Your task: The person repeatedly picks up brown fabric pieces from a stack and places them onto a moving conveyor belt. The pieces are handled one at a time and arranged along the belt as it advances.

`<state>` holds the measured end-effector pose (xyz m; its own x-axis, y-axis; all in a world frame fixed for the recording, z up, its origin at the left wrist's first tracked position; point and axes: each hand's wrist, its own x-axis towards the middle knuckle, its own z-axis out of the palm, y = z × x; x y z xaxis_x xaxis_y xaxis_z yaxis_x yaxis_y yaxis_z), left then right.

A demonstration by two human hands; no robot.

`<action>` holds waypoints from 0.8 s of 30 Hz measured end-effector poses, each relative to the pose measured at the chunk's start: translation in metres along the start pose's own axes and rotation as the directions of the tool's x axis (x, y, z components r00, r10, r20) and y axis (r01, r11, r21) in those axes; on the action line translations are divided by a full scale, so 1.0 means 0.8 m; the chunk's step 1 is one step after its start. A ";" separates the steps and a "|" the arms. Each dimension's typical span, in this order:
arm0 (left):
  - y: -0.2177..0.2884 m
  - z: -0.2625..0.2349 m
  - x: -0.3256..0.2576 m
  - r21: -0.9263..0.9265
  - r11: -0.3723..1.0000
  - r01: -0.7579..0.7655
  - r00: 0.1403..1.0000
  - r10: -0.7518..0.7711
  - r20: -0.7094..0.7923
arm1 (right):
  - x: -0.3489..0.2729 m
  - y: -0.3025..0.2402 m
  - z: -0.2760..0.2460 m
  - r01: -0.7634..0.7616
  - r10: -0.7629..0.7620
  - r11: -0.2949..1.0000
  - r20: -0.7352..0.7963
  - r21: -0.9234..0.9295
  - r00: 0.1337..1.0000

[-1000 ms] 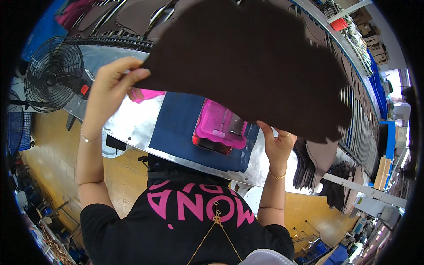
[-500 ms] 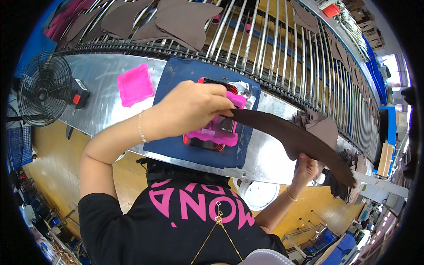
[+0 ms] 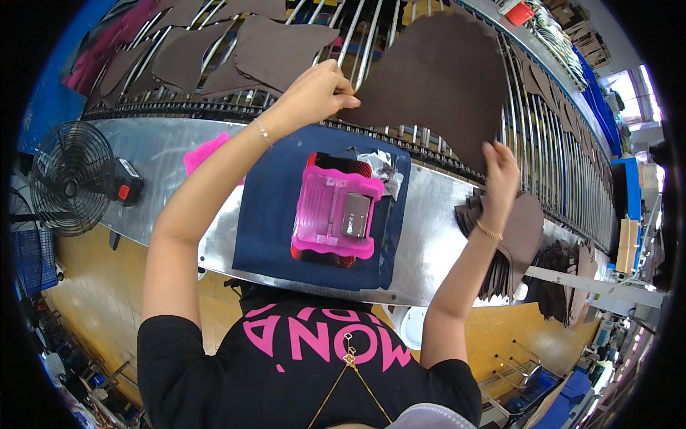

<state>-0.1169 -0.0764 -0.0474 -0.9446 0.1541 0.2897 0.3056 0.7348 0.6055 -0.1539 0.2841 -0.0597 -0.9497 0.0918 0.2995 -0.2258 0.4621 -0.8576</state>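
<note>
A large dark brown flat piece (image 3: 439, 79), cut with a rounded outline and looking like leather or similar sheet, is spread over the metal rods of the rack. My left hand (image 3: 321, 93) pinches its left corner between thumb and fingers. At its lower right edge, my right hand (image 3: 502, 171) grips it the same way. Nearer me, a pink scalloped tray (image 3: 314, 214) sits on a red and black object (image 3: 321, 259), with a small grey block (image 3: 356, 214) in the tray. Below my right hand lies a stack of brown pieces (image 3: 518, 229).
The rod rack (image 3: 557, 143) runs along the far side, with more brown pieces (image 3: 286, 50) at its left. A blue mat (image 3: 264, 236) covers part of the metal table (image 3: 429, 243). A black fan (image 3: 71, 182) stands left, near a pink scalloped piece (image 3: 204, 154) partly behind my forearm.
Both hands have moved away from me, carrying the brown piece from above the table out over the rods. It now faces up broadly, and the pink tray is uncovered.
</note>
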 end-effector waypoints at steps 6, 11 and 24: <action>-0.084 0.052 0.032 0.346 0.905 0.245 0.967 -0.253 -0.023 | 0.067 0.074 0.120 -0.058 0.110 0.946 0.147 -0.319 0.983; -0.100 0.063 0.031 0.436 0.836 0.332 0.932 -0.362 -0.016 | 0.086 0.119 0.160 -0.153 0.255 0.893 0.197 -0.423 0.947; -0.074 0.002 -0.027 0.393 0.890 0.232 0.973 -0.214 -0.092 | -0.071 0.092 -0.168 -0.277 -0.218 0.645 -0.519 -0.712 0.826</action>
<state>-0.1149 -0.1224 -0.0906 -0.9730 -0.0678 0.2207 0.0053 0.9491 0.3149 -0.0870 0.4316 -0.0837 -0.6228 0.4328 0.6518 0.2719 0.9009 -0.3384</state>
